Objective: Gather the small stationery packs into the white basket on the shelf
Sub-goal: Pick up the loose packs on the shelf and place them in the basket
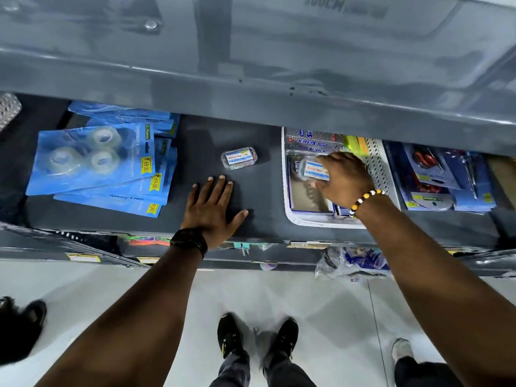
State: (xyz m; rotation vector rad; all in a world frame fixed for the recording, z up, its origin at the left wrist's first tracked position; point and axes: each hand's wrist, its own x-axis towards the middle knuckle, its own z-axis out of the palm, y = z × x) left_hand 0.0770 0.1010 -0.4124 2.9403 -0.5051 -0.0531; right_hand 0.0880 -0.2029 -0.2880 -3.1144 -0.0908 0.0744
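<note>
Left hand: the left hand (211, 208) lies flat on the dark shelf (195, 141), palm down, fingers spread wide, holding nothing; a dark watch (189, 241) sits on its wrist.
Right hand: the right hand (344, 177) reaches over the white basket (384, 174), its fingers curled around a small clear pack (314, 169) with a blue and white label; a bracelet of yellow, black and white beads (363, 201) circles the wrist.
Held pack: it is inside the basket's outline, above the things already lying there; whether it touches them I cannot tell.
Loose pack: a second small clear pack (239, 158) of the same kind lies alone on the shelf, just beyond the left hand's fingertips and not touching them, between the blue cards and the basket.
White basket: it stands on the shelf to the right of the loose pack, with a perforated wall; inside are glue-stick boxes (314, 141) at the far end, something yellow (354, 143) beside them, and flat packs underneath.
Tape cards: a fanned stack of blue blister cards (95, 163) with clear tape rolls lies at the left of the shelf, yellow price stickers showing.
Right of the basket: blue carded packs (446, 180), with red-handled scissors on at least one, lie just beside the basket.
Above: a grey shelf (251, 65) overhangs the far part of the row.
Below: the person's dark shoes (257, 337) stand on a pale floor (307, 303).
</note>
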